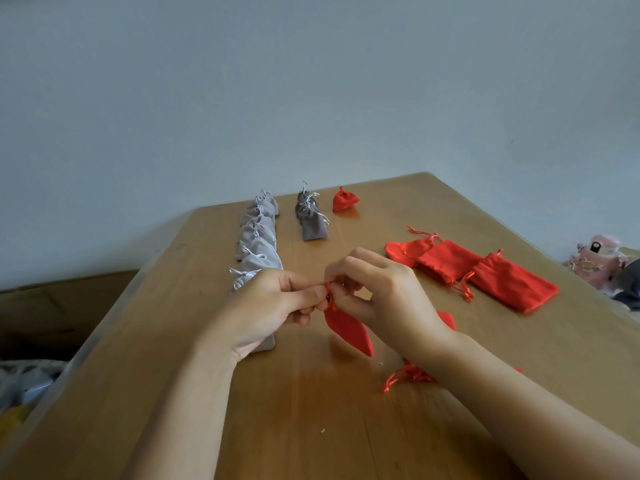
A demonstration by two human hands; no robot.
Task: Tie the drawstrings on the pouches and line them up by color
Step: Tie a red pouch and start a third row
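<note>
A red pouch (349,332) hangs above the wooden table (311,410), held at its gathered neck. My left hand (273,306) pinches the neck and red drawstring from the left, and my right hand (384,292) pinches the string from the right. A row of several light grey tied pouches (258,237) runs away from me on the left. Beside it stands a short row of dark grey tied pouches (310,218). One tied red pouch (344,199) sits at the far end. Three flat red pouches (485,273) lie untied on the right.
Another red pouch (412,374) with loose strings lies under my right forearm. A pink object (595,263) stands past the table's right edge. Cardboard and clutter (34,341) lie beyond the left edge. A plain wall rises behind the table.
</note>
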